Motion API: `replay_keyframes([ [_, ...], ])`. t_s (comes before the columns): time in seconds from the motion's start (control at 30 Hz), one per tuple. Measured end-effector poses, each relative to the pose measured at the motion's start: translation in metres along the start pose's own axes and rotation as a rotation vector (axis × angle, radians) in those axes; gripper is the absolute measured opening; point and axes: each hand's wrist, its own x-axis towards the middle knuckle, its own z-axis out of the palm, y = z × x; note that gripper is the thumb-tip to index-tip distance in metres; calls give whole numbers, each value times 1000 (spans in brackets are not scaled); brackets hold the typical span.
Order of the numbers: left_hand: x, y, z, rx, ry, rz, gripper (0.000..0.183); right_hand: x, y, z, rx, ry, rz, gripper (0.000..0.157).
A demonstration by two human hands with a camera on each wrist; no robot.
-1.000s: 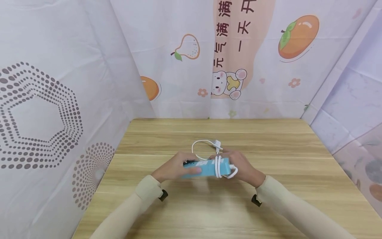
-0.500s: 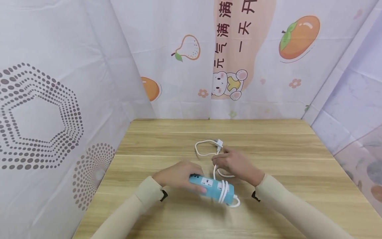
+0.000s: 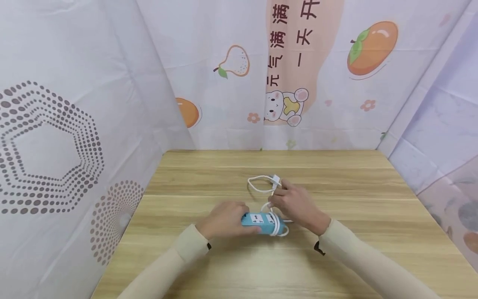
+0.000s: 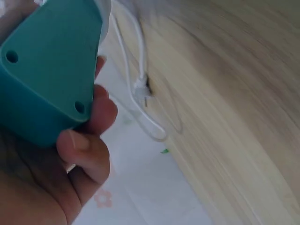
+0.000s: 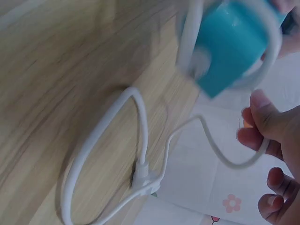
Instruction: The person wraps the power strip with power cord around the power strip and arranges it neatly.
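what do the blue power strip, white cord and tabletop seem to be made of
The blue power strip: probably hard moulded plastic, smooth with a slight sheen, judging by its crisp edges and recessed holes. The white cord: likely soft plastic or rubber sheathing, smooth, since it bends in loose loops. The tabletop: wood or wood-look laminate, unclear which, with streaked grain and soft sheen.
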Motion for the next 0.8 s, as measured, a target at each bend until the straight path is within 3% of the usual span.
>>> replay_keyframes([
  [0.27,0,-5,4,64,101,-136,61,4,-6,0,7,23,46,14],
  [0.53,2,-9,9,210,169,-196,67,7,-5,0,30,70,42,14],
  [0.8,4,-12,14,244,240,-191,61,5,-6,0,62,84,63,9],
])
